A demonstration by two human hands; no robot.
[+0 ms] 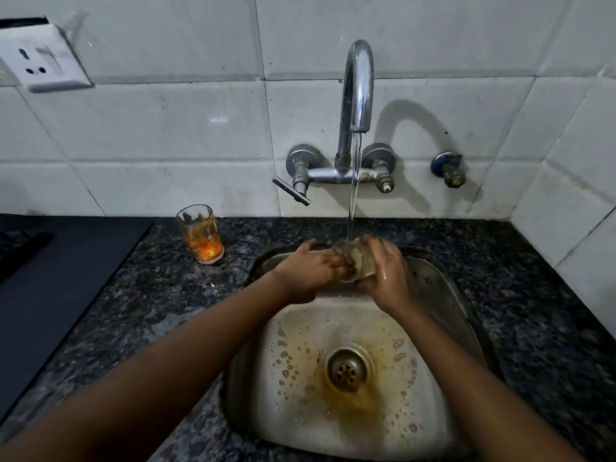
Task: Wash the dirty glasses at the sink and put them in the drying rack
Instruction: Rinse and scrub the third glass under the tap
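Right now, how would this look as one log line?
rinsing | both hands: left hand, right hand on glass | tap running | dirty glass waiting on counter

Your two bare forearms reached forward from the lower corners of the view and converged toward the middle, the left one running up from the lower left, the right one from the lower right. Your left hand (311, 266) lay palm down with the wrist nearly straight, thumb raised at the far side and fingers curled inward toward the right hand. Your right hand (383, 273) was turned with its back facing you, wet and shiny, fingers wrapped round the glass (355, 261) held between both hands. The fingertips of the two hands met or nearly met; which, you could not tell.
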